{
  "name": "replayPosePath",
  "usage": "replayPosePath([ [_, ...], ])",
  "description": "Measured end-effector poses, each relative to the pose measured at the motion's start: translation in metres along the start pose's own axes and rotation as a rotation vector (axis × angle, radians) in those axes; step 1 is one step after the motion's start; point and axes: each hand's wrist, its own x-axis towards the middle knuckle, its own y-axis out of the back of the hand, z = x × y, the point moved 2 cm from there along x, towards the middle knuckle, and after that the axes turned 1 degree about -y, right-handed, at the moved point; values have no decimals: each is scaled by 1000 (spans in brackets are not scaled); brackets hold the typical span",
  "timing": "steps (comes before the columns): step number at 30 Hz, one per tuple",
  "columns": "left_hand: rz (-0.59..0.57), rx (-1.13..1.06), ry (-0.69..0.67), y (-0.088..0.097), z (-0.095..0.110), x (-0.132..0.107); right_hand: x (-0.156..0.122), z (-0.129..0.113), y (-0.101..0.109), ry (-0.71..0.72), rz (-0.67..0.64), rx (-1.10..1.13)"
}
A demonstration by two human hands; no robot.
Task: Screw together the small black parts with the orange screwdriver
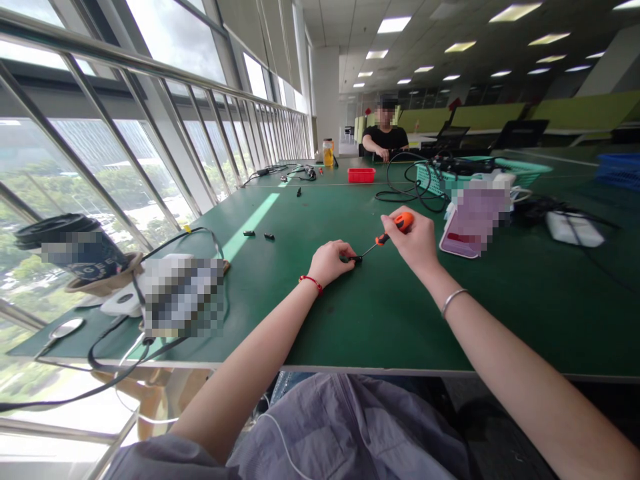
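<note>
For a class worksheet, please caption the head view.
Right hand points an orange-handled screwdriver at a small black part held by the left hand above a green table.

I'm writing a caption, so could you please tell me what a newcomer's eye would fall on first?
Probably the orange screwdriver in the right grip, pointed at a small black part in the left grip. Then the red tray, farther back on the green table.

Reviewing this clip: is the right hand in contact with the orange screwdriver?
Touching. The head view shows the right hand gripping the orange screwdriver by its handle, thumb against it.
</note>
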Motion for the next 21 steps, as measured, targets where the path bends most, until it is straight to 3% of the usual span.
replayPosePath([
  [5, 21, 60, -15, 1, 1, 0, 2, 2, 0, 76, 9, 66],
  [15, 46, 62, 27, 1, 1, 0, 1, 2, -2, 44, -41, 47],
  [21, 35, 44, 37, 1, 2, -1, -1, -1, -4, 124, -38, 101],
])
